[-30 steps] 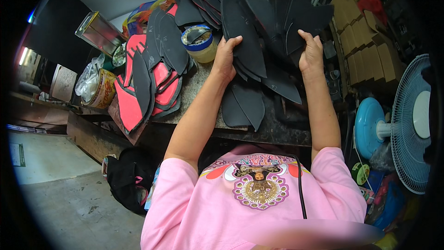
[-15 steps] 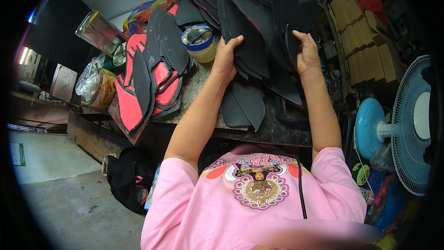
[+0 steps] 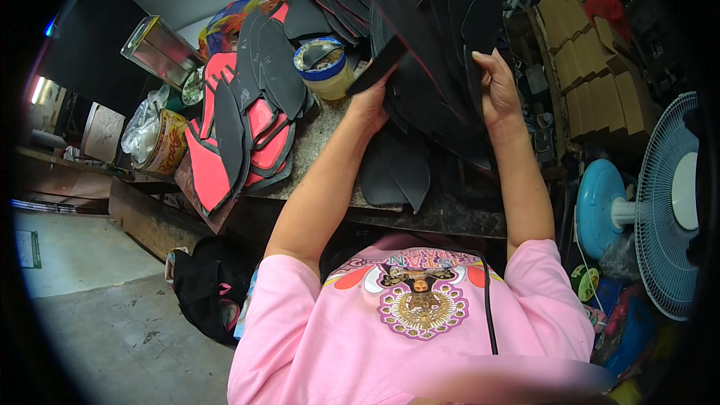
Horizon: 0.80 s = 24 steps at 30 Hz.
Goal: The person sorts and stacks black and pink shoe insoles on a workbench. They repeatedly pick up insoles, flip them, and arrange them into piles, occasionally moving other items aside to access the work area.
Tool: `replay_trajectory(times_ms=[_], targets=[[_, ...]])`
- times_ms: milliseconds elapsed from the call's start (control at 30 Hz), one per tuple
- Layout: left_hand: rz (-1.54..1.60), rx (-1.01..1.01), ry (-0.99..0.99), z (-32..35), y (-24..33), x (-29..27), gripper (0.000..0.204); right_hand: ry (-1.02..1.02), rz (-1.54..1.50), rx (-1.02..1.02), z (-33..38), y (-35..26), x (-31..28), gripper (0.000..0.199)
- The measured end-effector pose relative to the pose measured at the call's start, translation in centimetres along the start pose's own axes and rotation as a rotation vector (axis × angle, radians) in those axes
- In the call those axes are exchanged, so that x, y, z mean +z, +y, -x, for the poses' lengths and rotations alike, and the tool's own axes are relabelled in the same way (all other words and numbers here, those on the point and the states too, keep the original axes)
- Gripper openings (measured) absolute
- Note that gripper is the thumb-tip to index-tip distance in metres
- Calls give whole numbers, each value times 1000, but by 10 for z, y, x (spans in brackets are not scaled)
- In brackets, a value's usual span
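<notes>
Sorting looks to be the step in hand: black cut-out pieces (image 3: 420, 67) lie fanned across the workbench (image 3: 322, 142), and both hands work in the middle of the fan. The next move, as I judge it, calls for peeling one sheet free of its neighbours without dragging the rest along, since the pieces overlap closely.

Both forearms reach straight up from the pink shirt (image 3: 405, 322), elbows low, wrists bent forward over the bench edge. The right hand (image 3: 499, 94) stands at the right of the fan, fingers curled together and clamped on the edges of several upright pieces. The left hand (image 3: 371, 101) pinches one narrow black strip (image 3: 379, 66) that juts up and right past its fingertips. Just left of those fingers sits a glue pot (image 3: 324, 67); further left, red pieces (image 3: 225, 150) are stacked.
</notes>
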<state>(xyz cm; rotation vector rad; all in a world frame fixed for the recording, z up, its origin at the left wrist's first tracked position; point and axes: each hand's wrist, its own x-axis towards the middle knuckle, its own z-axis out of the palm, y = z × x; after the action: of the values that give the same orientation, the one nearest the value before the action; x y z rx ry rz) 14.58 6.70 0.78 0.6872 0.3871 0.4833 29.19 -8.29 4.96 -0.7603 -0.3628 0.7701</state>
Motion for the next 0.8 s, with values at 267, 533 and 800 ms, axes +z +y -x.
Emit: replay_trajectory(times_ms=[267,533,800], targets=[[206,-18,-186,-5,2,-5,57,105,132,-49,-7,4,-4,53],[-79,-24,-144,-2,7,-6,44,96,181,-76,-8,0,-5,50],[60,-61,-96,1,8,-2,38,120,196,-112,-9,4,-6,50]])
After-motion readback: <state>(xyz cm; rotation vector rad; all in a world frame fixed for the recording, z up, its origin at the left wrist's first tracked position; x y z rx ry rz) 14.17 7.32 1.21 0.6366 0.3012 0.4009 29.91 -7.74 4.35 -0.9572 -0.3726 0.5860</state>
